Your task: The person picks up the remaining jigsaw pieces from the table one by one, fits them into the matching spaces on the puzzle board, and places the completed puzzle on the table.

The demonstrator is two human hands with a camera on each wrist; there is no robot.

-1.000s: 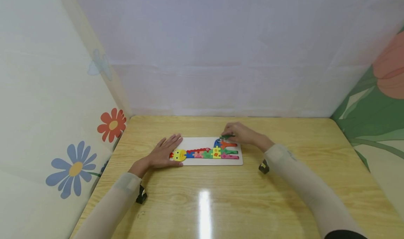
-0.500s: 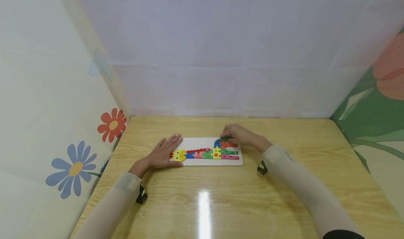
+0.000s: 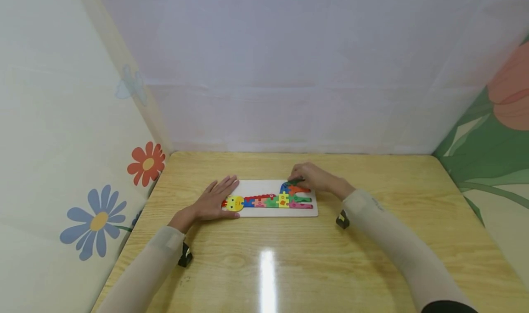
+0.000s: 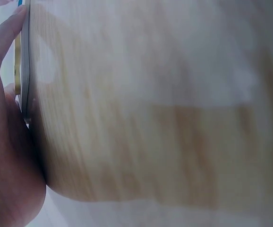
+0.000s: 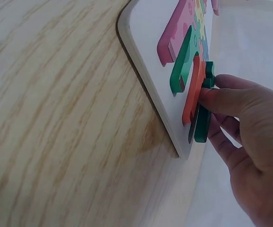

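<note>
A white puzzle board (image 3: 258, 185) lies on the table, bearing a giraffe made of coloured jigsaw pieces. Its yellow head (image 3: 234, 203) is at the left; the orange leg piece (image 3: 301, 189), green leg and pink leg (image 3: 301, 205) are at the right. My left hand (image 3: 212, 202) rests over the board's left end with straight, spread fingers. Between thumb and fingers, my right hand (image 3: 316, 176) pinches a dark green puzzle piece (image 5: 202, 123) at the board's far right corner. In the right wrist view that piece stands above the board, beside the orange leg. The fingers hide part of it.
The wood-grain table (image 3: 264, 248) extends around the board, with a light reflection at the front. A white cloth wall (image 3: 289, 97) rises behind the table's back edge. Flower-printed panels (image 3: 95, 166) stand at both sides.
My right hand, pinching the green piece, has shifted slightly left and towards me, then stays almost still. The left hand has not moved.
</note>
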